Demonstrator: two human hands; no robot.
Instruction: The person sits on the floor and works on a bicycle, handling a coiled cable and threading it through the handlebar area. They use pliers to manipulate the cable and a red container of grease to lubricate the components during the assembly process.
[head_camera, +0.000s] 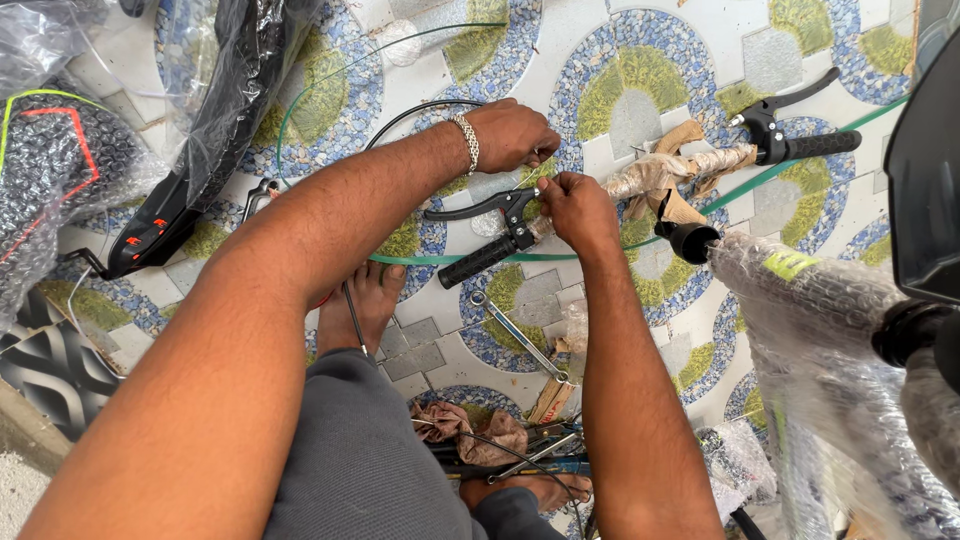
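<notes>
Head view shows my left hand (510, 133) pinched on a thin cable (420, 108) and my right hand (578, 207) closed on the black brake lever (490, 235), held over the tiled floor (700, 40). I judge the cable fitting unfinished: the handlebar (680, 170) is mostly paper-wrapped, and a spanner (520, 335) lies untouched below.

Your right hand (578, 208) covers the handlebar clamp area, so can't tell what your fingertips pinch there. Left hand (510, 133) hides the cable (420, 108) end. Bubble-wrapped frame (830, 330) is cut off at btm/right edge. Dark part (925, 170) top right is blurred, cropped. Tools by the rag (470, 425) sit partly under your leg, too small to ID.
</notes>
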